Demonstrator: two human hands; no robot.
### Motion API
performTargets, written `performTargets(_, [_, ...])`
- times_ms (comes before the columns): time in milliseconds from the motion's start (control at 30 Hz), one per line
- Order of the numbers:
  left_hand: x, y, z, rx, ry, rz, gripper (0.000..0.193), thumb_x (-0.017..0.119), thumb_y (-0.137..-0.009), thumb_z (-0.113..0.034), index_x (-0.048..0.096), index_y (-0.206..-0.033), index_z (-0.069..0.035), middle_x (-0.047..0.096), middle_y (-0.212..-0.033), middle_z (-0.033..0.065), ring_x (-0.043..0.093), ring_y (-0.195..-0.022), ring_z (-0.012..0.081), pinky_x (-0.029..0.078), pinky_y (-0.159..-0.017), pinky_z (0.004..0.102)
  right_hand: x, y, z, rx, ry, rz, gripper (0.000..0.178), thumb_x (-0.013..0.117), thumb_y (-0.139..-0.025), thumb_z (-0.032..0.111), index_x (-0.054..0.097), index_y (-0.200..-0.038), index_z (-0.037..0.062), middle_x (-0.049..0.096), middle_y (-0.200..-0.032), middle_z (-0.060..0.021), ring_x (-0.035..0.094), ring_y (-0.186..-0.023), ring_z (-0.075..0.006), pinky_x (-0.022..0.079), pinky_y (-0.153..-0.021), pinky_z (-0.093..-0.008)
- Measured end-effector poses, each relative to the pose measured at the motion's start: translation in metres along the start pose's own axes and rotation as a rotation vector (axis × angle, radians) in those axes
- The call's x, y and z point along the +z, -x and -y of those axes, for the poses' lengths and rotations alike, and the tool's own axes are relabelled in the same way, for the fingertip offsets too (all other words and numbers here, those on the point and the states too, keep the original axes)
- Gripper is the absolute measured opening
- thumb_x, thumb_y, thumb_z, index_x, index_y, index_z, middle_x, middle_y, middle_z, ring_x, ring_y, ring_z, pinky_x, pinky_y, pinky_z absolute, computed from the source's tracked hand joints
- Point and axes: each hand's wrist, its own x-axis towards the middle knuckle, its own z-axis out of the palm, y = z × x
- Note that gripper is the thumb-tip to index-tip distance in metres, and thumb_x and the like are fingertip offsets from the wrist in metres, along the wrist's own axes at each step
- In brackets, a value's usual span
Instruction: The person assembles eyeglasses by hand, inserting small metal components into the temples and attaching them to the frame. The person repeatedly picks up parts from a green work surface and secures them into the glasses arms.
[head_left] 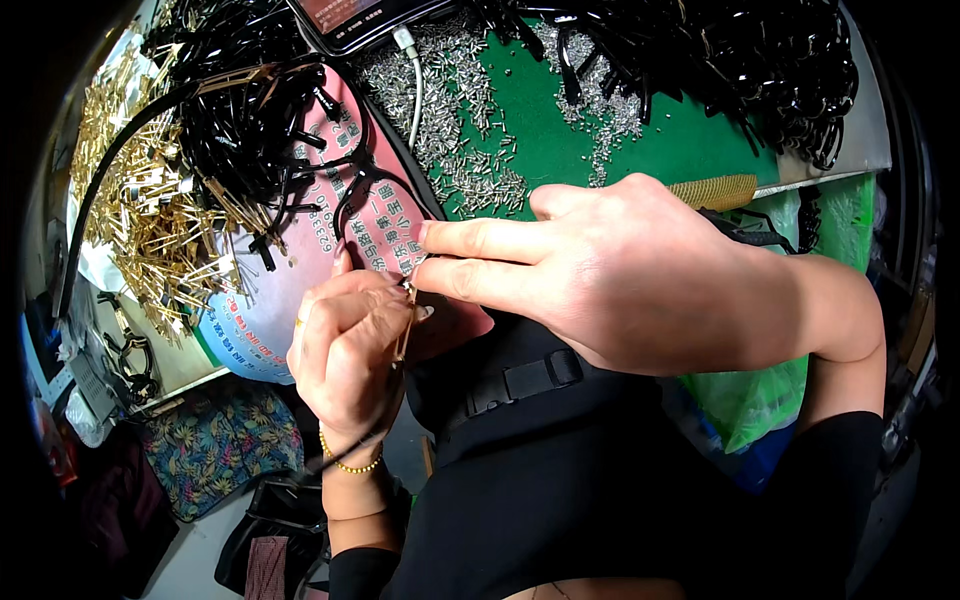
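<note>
In front of my body, my left hand (350,345) is closed around a slim glasses temple (402,342). Its gold-coloured stretch shows beside the fingers, and a dark, blurred end trails down past the wrist. My right hand (620,275) comes in from the right with two fingers stretched side by side. Those fingertips meet the left fingertips at the temple's upper end. Whatever small thing they pinch is hidden. Just beyond lies a black glasses frame (362,172) on a pink and blue printed sheet (455,318).
Gold metal temples (130,190) heap at the left beside black glasses parts (225,120). Small silver pins (465,110) lie scattered on a green mat (690,140). More black glasses parts (760,70) pile far right. A phone (365,20) with a white cable (415,85) stands at the back.
</note>
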Motion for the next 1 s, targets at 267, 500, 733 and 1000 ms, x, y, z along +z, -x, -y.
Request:
performTargets(267, [0.002, 0.009, 0.007, -0.042, 0.088, -0.057, 0.028, 0.075, -0.079, 0.011, 0.062, -0.098, -0.005, 0.059, -0.094, 0.0107, 0.069, -0.084, 0.0239, 0.055, -0.100, 0.0571, -0.001, -0.009, -0.001, -0.119, 0.260, -0.014, 0.046, 0.070, -0.082, 0.019, 0.067, -0.128, 0.0194, 0.068, -0.126, 0.0023, 0.060, -0.068, -0.0177, 0.052, -0.049, -0.0272])
performTargets(500, [0.007, 0.013, 0.014, -0.106, 0.207, -0.104, 0.025, 0.076, -0.077, 0.012, 0.065, -0.093, -0.002, 0.054, -0.097, 0.0084, 0.067, -0.086, 0.0222, 0.044, -0.109, 0.0592, 0.017, -0.011, 0.000, -0.160, 0.389, -0.209, 0.034, 0.068, -0.083, 0.028, 0.065, -0.114, 0.0137, 0.062, -0.102, -0.0003, 0.062, -0.069, -0.0172, 0.051, -0.048, -0.0261])
performTargets(733, [0.016, 0.002, 0.007, 0.059, -0.148, -0.163, 0.022, 0.080, -0.075, 0.004, 0.068, -0.091, -0.005, 0.066, -0.105, 0.0121, 0.068, -0.097, 0.0285, 0.058, -0.088, 0.0408, -0.028, 0.002, -0.013, 0.183, 0.448, -0.309, 0.017, 0.067, -0.077, 0.010, 0.058, -0.090, 0.0057, 0.060, -0.088, -0.0097, 0.066, -0.069, -0.0237, 0.055, -0.054, -0.0343])
performTargets(1000, [-0.068, -0.029, -0.054, -0.213, -0.134, -0.232, 0.015, 0.076, -0.082, -0.013, 0.068, -0.092, -0.005, 0.069, -0.081, 0.0110, 0.068, -0.066, 0.0246, 0.054, -0.063, 0.0354, -0.022, -0.056, -0.040, 0.425, 0.627, -0.364, 0.016, 0.066, -0.087, 0.015, 0.055, -0.086, 0.0038, 0.066, -0.074, -0.0179, 0.069, -0.068, -0.0377, 0.055, -0.058, -0.0482])
